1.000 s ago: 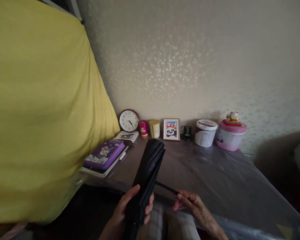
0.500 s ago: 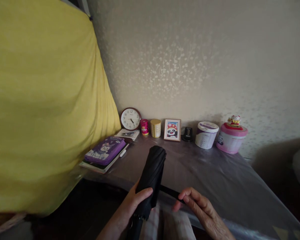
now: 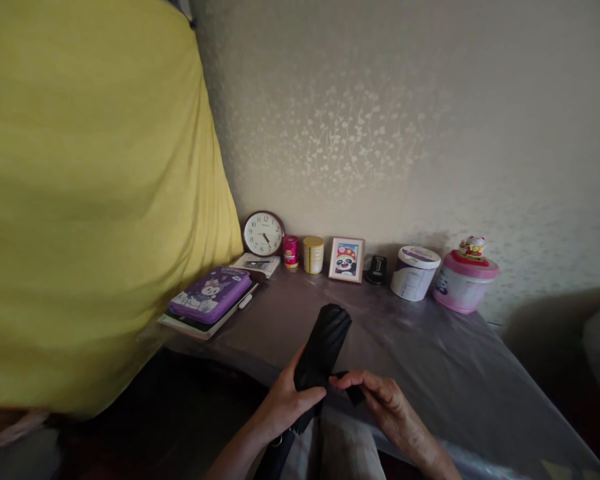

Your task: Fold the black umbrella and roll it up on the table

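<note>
A folded black umbrella (image 3: 325,340) slants upward over the table's near edge, its canopy rolled tight and its handle pointing down toward my lap. My left hand (image 3: 290,400) is wrapped round the lower canopy, thumb across the front. Close beside it on the right, my right hand (image 3: 380,400) pinches the umbrella's black strap (image 3: 355,395), which sticks out from the canopy. The right fingertips are near the canopy's side; whether they touch it I cannot tell.
A table (image 3: 430,360) under a clear cover bears a purple case (image 3: 213,293) on books at left. Along the wall stand a clock (image 3: 264,233), a pink can (image 3: 291,252), a yellow can (image 3: 313,255), a picture frame (image 3: 347,260) and two tubs (image 3: 415,273). A yellow curtain (image 3: 95,200) hangs left.
The umbrella and my left hand have shifted a little to the right. My right hand has moved in toward the canopy, and the strap, stretched out before, is now bent close to it.
</note>
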### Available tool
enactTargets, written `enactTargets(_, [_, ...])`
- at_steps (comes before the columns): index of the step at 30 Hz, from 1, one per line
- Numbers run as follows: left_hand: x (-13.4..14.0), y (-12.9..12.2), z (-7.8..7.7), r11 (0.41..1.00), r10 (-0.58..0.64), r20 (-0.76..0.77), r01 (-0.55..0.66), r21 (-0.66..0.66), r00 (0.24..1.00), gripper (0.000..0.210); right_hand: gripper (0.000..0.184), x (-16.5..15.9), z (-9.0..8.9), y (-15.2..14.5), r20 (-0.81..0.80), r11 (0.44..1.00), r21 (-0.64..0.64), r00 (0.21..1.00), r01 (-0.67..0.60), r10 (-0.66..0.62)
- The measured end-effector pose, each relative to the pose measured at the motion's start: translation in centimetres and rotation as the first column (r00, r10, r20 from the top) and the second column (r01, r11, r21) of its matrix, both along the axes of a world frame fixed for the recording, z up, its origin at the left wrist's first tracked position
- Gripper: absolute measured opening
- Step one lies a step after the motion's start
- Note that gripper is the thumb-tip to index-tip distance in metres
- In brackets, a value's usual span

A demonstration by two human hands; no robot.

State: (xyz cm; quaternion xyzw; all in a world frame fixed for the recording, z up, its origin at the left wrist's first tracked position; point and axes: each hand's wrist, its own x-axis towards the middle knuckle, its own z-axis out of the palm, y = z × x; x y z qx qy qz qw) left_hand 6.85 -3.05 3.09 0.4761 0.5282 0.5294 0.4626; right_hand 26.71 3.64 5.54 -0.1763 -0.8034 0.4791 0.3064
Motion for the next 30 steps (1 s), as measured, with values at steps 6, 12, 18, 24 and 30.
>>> enactTargets(6, [0.3,0.4,-1.6,0.997,0.011,-0.482,-0.046,-0.06,0.876,0.082,0.031,-1.2,0.1,0.5,0.192,0.968,0.248,0.981,-0.028,-0.021])
enactTargets(12, [1.5,0.0,-1.8,0.996,-0.003,-0.785,-0.069,-0.058,0.62,0.075,0.031,-3.2,0.2,1.2,0.249,0.885,0.458,0.968,-0.085,-0.036])
enactTargets(18, [2.1,0.0,-1.9,0.995,0.019,-0.882,-0.097,-0.031,0.47,0.067,0.026,-4.6,-0.4,2.5,0.209,0.923,0.371,0.959,0.103,-0.191])
enactTargets(24, [2.3,0.4,-3.4,0.996,0.005,-0.913,-0.088,-0.034,0.407,0.069,0.021,-5.2,-2.2,3.3,0.327,0.917,0.356,0.894,0.183,-0.305])
enactTargets(30, [2.6,0.3,-4.8,0.993,-0.025,-0.922,-0.093,-0.066,0.387,0.077,0.019,-5.6,-3.2,3.4,0.451,0.899,0.353,0.794,0.26,-0.407])
